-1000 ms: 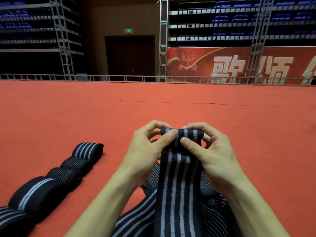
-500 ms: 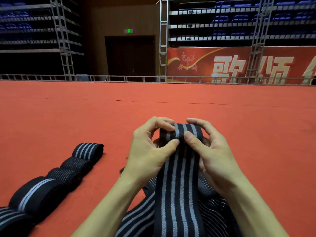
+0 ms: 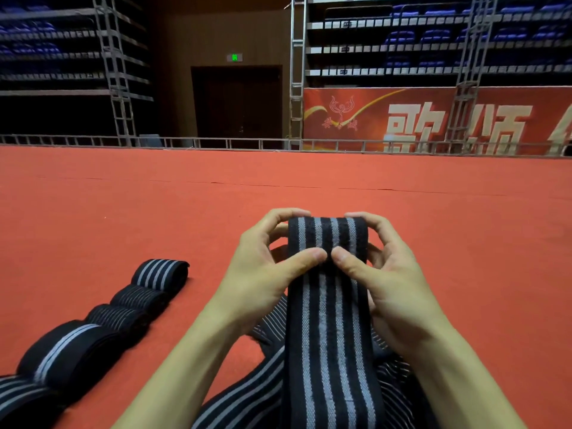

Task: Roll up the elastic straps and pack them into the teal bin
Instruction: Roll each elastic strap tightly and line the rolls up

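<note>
The striped elastic strap (image 3: 328, 305) is up off the red carpet (image 3: 154, 212), top end curled into a starter roll. The left hand (image 3: 263, 274) and right hand (image 3: 393, 283) are both pinching it, thumbs in front. Looks soft, light and springy, so I'd grip the roll's edges tight. A row of finished rolls (image 3: 93, 323) lies to the left.

1. The person is working with a bare left hand (image 3: 263, 274) and a bare right hand (image 3: 393, 283), skin showing from fingertips to wrist.
2. The left forearm (image 3: 185, 366) and right forearm (image 3: 464, 376) are running bare and slender down to the bottom edge of the view.
3. The thumbnails (image 3: 318, 254) are showing short and neatly trimmed.
4. Whatever clothing is being worn higher up the arms is lying outside the view.
</note>
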Motion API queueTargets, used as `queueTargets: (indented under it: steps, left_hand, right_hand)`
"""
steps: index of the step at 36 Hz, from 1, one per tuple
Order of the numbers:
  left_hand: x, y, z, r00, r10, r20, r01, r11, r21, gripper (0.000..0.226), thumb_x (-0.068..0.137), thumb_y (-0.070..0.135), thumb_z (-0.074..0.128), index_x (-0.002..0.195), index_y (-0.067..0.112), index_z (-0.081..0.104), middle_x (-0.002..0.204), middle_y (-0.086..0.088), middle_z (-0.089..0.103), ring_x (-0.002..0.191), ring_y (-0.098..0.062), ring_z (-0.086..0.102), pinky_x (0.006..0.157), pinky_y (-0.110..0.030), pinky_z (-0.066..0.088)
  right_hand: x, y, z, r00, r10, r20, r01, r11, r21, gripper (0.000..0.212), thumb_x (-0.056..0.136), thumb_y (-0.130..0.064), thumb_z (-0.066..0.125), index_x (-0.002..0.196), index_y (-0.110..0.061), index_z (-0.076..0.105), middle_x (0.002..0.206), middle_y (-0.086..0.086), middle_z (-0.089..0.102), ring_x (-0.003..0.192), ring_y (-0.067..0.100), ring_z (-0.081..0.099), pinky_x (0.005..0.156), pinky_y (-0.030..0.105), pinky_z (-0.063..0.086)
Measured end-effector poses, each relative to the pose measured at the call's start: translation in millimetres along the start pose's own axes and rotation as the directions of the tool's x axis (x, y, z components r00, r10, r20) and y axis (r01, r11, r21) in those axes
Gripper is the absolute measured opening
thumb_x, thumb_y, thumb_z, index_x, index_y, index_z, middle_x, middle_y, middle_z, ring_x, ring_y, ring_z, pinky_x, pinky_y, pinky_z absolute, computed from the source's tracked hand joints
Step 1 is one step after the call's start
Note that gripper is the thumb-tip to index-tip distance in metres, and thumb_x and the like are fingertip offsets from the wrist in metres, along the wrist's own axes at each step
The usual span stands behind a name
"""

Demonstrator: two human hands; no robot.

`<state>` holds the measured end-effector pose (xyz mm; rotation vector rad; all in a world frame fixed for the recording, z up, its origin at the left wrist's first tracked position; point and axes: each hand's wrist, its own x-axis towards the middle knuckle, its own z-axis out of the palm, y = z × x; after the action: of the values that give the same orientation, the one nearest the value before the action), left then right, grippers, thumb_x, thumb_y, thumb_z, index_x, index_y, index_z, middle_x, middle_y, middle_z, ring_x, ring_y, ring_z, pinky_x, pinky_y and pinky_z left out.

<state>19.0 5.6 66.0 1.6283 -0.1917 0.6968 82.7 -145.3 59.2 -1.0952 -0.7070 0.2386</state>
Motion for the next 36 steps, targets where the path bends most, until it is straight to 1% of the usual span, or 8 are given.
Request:
queueTargets:
  steps: [4,8,12,17,22,26,33,36]
  left_hand:
    - [1,-2,-1,0.992,0.123,-0.015,-0.119,0.979,0.167,0.041,0.072,0.015,0.078,0.108,0.029,0.064,0.101,0.005,0.072,0.102,-0.020,0.068,0.090,-0.044,0.056]
    - [2,-4,0,0.971,0.238,0.029,-0.238,0.944,0.229,0.041,0.073,0.006,0.076,0.106,0.025,0.061,0.101,0.008,0.068,0.098,-0.014,0.066,0.091,-0.033,0.053]
    - [0,-10,2,0.946,0.319,0.054,-0.322,0.913,0.249,0.042,0.074,-0.001,0.072,0.101,0.029,0.061,0.101,0.009,0.066,0.099,-0.019,0.065,0.086,-0.050,0.054]
    - [-2,-13,5,0.921,0.385,0.052,-0.387,0.896,0.217,0.043,0.074,-0.004,0.071,0.102,0.028,0.061,0.104,0.002,0.064,0.102,-0.023,0.062,0.083,-0.043,0.055]
    - [-3,-8,6,0.961,0.265,0.081,-0.273,0.957,0.104,0.019,0.078,0.026,0.070,0.095,0.029,0.064,0.105,0.008,0.068,0.104,-0.015,0.063,0.093,-0.031,0.049]
    - [-2,-7,10,0.978,0.207,-0.011,-0.206,0.976,0.066,0.002,0.078,0.034,0.070,0.080,0.034,0.068,0.100,0.008,0.070,0.101,-0.010,0.064,0.091,-0.028,0.048]
    - [-3,-10,6,0.995,-0.097,-0.019,0.098,0.994,0.042,0.034,0.071,0.040,0.077,0.102,0.034,0.065,0.107,-0.001,0.071,0.100,-0.019,0.068,0.083,-0.037,0.056]
    - [-4,-7,5,0.977,-0.208,0.037,0.210,0.977,-0.046,0.037,0.073,0.034,0.075,0.108,0.032,0.065,0.108,-0.007,0.071,0.091,-0.024,0.072,0.072,-0.037,0.059]
  right_hand:
    - [-1,0,-1,0.997,0.058,0.046,-0.057,0.998,-0.022,0.045,0.071,-0.016,0.072,0.112,-0.028,0.058,0.096,0.016,0.068,0.079,0.027,0.069,0.064,0.038,0.058]
    - [0,2,1,0.995,0.072,0.063,-0.072,0.997,-0.003,0.040,0.073,-0.033,0.070,0.110,-0.023,0.060,0.095,0.009,0.069,0.085,0.020,0.069,0.072,0.038,0.058]
    - [0,2,3,0.994,0.095,0.047,-0.094,0.995,-0.028,0.049,0.076,-0.051,0.063,0.107,-0.014,0.062,0.105,0.017,0.066,0.094,0.023,0.067,0.083,0.040,0.056]
    - [2,1,4,1.000,0.013,-0.013,-0.013,0.999,-0.046,0.032,0.075,-0.043,0.071,0.093,-0.017,0.067,0.092,0.013,0.063,0.086,0.028,0.060,0.081,0.045,0.050]
    - [1,1,2,1.000,0.002,-0.020,-0.002,1.000,0.012,0.021,0.074,-0.025,0.073,0.093,-0.019,0.067,0.089,0.015,0.064,0.082,0.029,0.061,0.076,0.045,0.054]
    - [0,1,2,1.000,-0.016,0.015,0.016,1.000,-0.010,0.016,0.077,-0.017,0.077,0.091,-0.022,0.069,0.090,0.014,0.065,0.083,0.026,0.062,0.077,0.044,0.054]
    - [0,1,0,0.999,-0.039,-0.007,0.039,0.999,-0.023,0.024,0.081,0.007,0.069,0.096,-0.013,0.065,0.094,0.011,0.068,0.083,0.025,0.066,0.071,0.036,0.058]
    - [1,2,-1,0.999,-0.040,-0.019,0.040,0.999,-0.018,0.034,0.069,0.000,0.070,0.099,-0.014,0.064,0.104,0.008,0.069,0.085,0.022,0.069,0.070,0.034,0.058]
